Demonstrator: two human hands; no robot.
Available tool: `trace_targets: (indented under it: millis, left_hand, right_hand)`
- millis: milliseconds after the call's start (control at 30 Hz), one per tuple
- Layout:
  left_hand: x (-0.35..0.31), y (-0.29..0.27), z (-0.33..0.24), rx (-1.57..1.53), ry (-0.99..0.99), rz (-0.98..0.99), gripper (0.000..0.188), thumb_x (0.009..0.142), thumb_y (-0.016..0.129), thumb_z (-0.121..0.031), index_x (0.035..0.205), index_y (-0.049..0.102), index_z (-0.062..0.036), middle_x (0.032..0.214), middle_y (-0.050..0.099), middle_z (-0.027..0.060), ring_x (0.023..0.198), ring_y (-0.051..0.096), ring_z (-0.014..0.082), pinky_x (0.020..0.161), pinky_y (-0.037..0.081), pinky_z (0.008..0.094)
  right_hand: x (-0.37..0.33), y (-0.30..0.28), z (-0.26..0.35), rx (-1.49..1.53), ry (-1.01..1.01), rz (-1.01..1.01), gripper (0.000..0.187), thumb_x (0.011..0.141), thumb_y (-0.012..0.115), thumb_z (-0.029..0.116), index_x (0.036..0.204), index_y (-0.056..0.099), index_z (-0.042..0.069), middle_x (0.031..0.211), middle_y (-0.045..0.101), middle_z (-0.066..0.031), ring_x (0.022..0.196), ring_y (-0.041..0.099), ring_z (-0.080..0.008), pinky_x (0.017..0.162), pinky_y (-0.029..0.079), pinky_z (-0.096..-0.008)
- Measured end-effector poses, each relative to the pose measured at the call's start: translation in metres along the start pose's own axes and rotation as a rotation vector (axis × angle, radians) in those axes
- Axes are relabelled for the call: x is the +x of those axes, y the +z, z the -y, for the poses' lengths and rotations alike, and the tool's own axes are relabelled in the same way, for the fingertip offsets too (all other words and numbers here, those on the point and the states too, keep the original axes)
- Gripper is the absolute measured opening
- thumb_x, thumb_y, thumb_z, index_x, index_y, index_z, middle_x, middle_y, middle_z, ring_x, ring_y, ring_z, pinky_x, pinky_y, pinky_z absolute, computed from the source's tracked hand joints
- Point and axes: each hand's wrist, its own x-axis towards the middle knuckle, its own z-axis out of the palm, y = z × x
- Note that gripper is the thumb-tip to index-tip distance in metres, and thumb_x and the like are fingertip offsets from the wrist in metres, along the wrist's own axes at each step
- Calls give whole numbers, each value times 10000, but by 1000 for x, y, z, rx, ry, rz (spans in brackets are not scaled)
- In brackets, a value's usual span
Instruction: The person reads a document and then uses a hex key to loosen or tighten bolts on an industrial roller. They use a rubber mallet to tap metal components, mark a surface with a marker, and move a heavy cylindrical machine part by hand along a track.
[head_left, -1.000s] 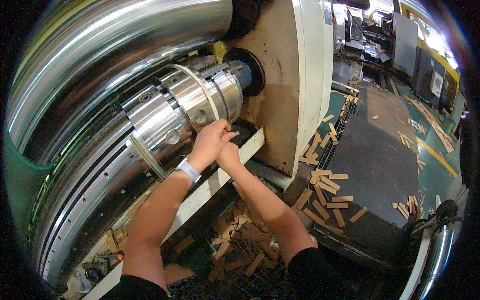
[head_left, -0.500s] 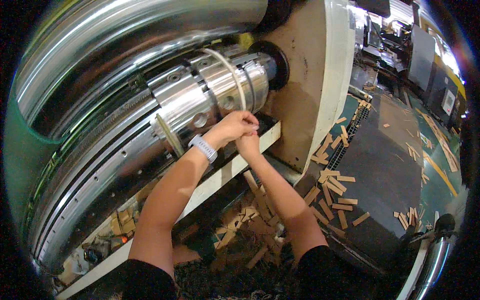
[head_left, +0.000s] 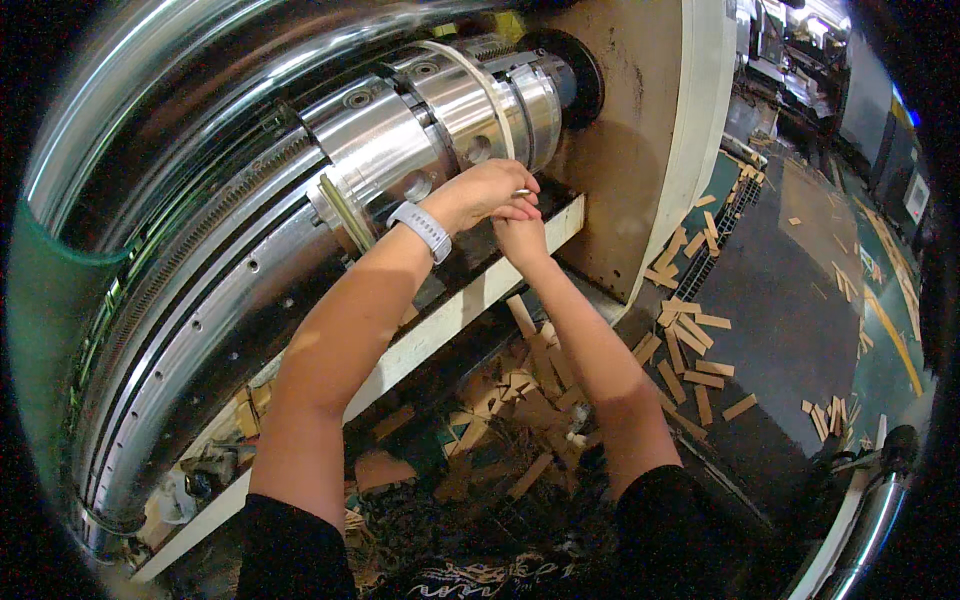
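Note:
A pale, narrow band (head_left: 497, 100) loops over a shiny metal collar (head_left: 455, 105) on the machine's shaft. Its near end runs down to my left hand (head_left: 480, 195), whose fingers are closed in a pinch. A small shiny bit shows at those fingertips; its kind is too small to tell. Just below, almost touching, my right hand (head_left: 521, 240) is closed with its fingertips together. Whatever lies between the right fingers is hidden. A grey watch (head_left: 425, 230) sits on my left wrist. Round holes dot the collar's near side.
A long polished roller (head_left: 200, 300) curves off to the left. Under my forearms runs a white beam (head_left: 450, 320). A brown side panel (head_left: 640, 130) stands right of the shaft. Cardboard strips (head_left: 690, 330) litter the dark floor, and a metal tube (head_left: 872, 530) rises at lower right.
The view has shifted, so machine and hands sit higher and farther right in the picture. Both hands stay together at the band's near end, and a small shiny bit now shows at the left fingertips.

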Motion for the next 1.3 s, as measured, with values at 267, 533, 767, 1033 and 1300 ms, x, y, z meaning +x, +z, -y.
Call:
trace_targets:
  millis: [267, 533, 767, 1033, 1300]
  left_hand:
    - [-14, -3, -8, 415, 96, 227, 271, 925, 446, -178, 1048, 548, 41, 958, 609, 121, 848, 599, 151, 759, 487, 257]
    - [-20, -23, 3, 664, 162, 210, 315, 867, 525, -202, 1095, 562, 12, 1007, 617, 90, 954, 558, 157, 859, 427, 275]
    - [-18, -21, 9, 608, 234, 105, 244, 845, 561, -164, 1003, 606, 17, 869, 649, 132, 771, 609, 174, 709, 474, 298]
    - [-20, -17, 20, 772, 386, 66, 235, 849, 556, -165, 1025, 594, -14, 950, 628, 115, 903, 587, 209, 823, 448, 315]
    - [-33, -30, 12, 961, 507, 233, 294, 830, 552, -185, 1070, 549, -15, 1031, 568, 145, 985, 542, 280, 875, 414, 352]
  right_hand:
    - [-11, -25, 15, 253, -8, -19, 144, 777, 561, 186, 848, 595, 66, 912, 604, -137, 857, 585, -318, 748, 480, -388]
    - [-6, -2, 16, 160, 7, 150, 203, 822, 549, 200, 937, 585, 37, 914, 604, -168, 861, 582, -321, 735, 464, -374]
    - [-6, -11, 21, 137, -9, 177, 249, 860, 497, 190, 1036, 531, 17, 951, 583, -194, 906, 561, -345, 755, 453, -384]
    - [-7, 5, 5, 134, -59, 59, 226, 828, 453, 178, 985, 548, 47, 874, 610, -198, 791, 582, -388, 667, 469, -477]
    - [-15, 13, 15, -55, -15, 143, 224, 826, 460, 185, 980, 547, 47, 848, 601, -198, 789, 575, -386, 668, 470, -459]
